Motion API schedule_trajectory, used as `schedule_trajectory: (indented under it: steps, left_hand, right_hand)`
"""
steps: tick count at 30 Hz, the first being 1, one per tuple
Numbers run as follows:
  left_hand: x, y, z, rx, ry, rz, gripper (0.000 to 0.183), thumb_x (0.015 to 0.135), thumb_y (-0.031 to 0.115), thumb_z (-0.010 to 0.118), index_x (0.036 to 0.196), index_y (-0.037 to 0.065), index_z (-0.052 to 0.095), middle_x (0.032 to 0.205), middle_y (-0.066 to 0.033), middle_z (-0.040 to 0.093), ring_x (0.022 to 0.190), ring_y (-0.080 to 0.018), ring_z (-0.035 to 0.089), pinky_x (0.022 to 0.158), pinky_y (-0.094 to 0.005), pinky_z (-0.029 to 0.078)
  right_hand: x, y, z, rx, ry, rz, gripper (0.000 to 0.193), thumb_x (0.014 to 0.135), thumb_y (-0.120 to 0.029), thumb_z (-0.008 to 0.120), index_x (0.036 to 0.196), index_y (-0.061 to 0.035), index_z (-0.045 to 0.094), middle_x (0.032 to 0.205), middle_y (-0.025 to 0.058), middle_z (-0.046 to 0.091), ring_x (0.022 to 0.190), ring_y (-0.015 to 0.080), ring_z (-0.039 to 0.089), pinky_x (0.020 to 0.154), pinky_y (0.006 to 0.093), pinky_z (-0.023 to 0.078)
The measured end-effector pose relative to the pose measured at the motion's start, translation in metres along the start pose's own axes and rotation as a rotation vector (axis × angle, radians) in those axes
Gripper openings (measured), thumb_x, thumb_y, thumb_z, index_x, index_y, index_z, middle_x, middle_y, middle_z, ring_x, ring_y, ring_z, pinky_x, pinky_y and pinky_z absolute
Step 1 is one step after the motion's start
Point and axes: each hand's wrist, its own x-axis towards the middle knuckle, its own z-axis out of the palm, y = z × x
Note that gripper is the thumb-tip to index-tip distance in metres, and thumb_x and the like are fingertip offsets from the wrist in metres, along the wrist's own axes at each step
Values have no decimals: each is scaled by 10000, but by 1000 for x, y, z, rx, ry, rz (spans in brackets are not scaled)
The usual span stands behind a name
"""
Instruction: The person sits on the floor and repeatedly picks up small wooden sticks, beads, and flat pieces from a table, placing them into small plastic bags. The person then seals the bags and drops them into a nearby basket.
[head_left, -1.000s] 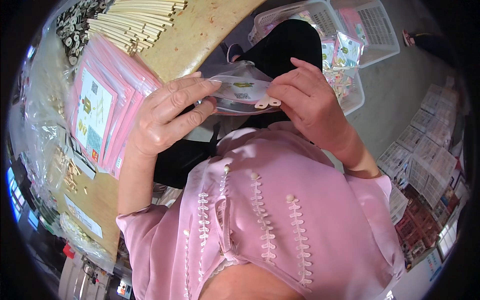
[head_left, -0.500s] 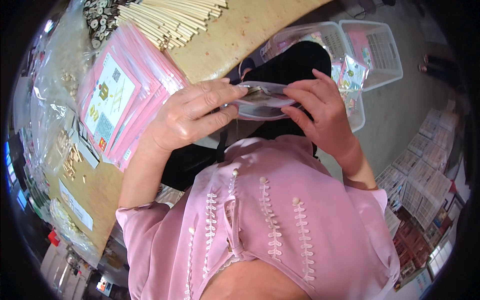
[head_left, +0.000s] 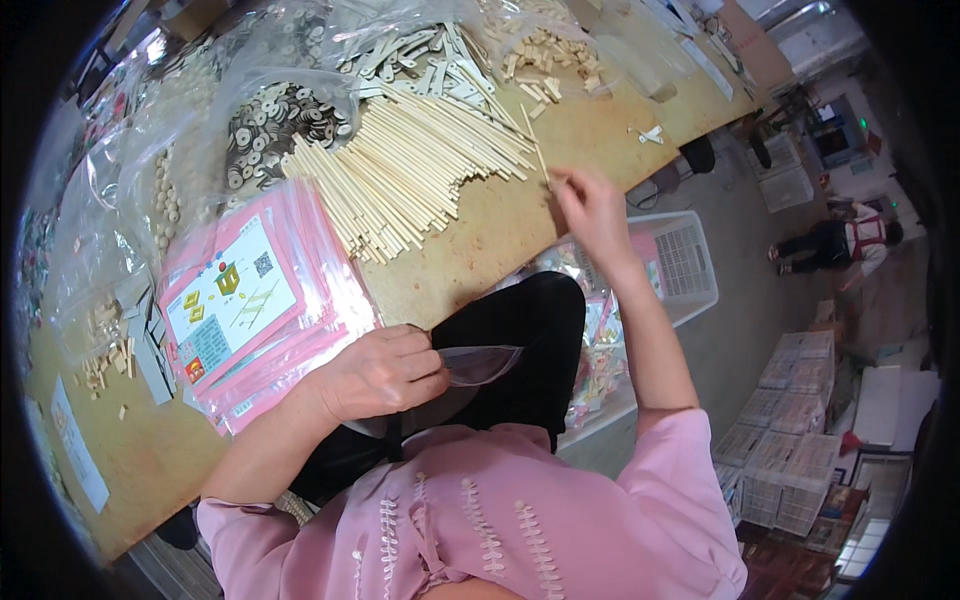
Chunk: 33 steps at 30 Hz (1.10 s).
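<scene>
My left hand is closed on the rim of a clear plastic bag, held low over my dark-trousered lap. What lies inside the bag cannot be made out. Over the table edge, my right hand pinches the near end of a thin wooden stick. Just left of it spreads a big pile of pale wooden sticks. A stack of pink printed plastic packets lies beyond my left forearm.
Behind the sticks are dark round washers, flat pale strips with holes and small wooden blocks. White crates holding packets stand right of my knee. Stacked crates and a person are farther right.
My right hand has let go of the bag and moved up over the table, where it now holds a stick. My left hand keeps the bag, now lower. The view has shifted.
</scene>
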Motion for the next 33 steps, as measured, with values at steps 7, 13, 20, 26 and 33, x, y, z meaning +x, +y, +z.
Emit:
schedule_trajectory:
  steps: [7,13,20,26,33]
  left_hand:
    - [-5,-5,1,46,-18,1,150,696,153,679,819,73,648,783,-35,524,754,-204,585,685,-324,519]
    - [-9,-6,-2,56,3,-19,127,697,148,677,793,88,619,778,-32,530,749,-202,576,681,-328,515]
    - [-8,-6,1,85,7,-13,119,702,142,678,779,102,598,777,-21,534,748,-192,574,688,-326,520]
    - [-8,-6,1,98,-36,-23,103,728,147,682,769,121,591,778,-9,532,762,-183,584,704,-313,515]
    - [-9,-5,0,107,-21,-30,85,753,153,675,775,129,596,778,-2,526,762,-175,579,704,-304,507]
  right_hand:
    - [138,122,40,-281,204,141,474,859,-401,786,1110,1,759,951,146,772,859,241,739,789,378,566]
    - [184,109,50,-330,30,499,481,718,-451,772,943,-26,768,939,181,774,905,320,743,813,421,566]
    - [199,140,49,-347,-10,438,328,713,-309,803,894,-42,748,854,131,761,767,255,722,721,402,563]
    - [186,136,51,20,-18,455,217,724,-214,795,810,-30,720,753,81,725,690,166,685,629,345,548]
    - [196,110,33,125,-364,571,305,801,-177,814,1054,-60,692,971,30,695,851,127,672,688,281,583]
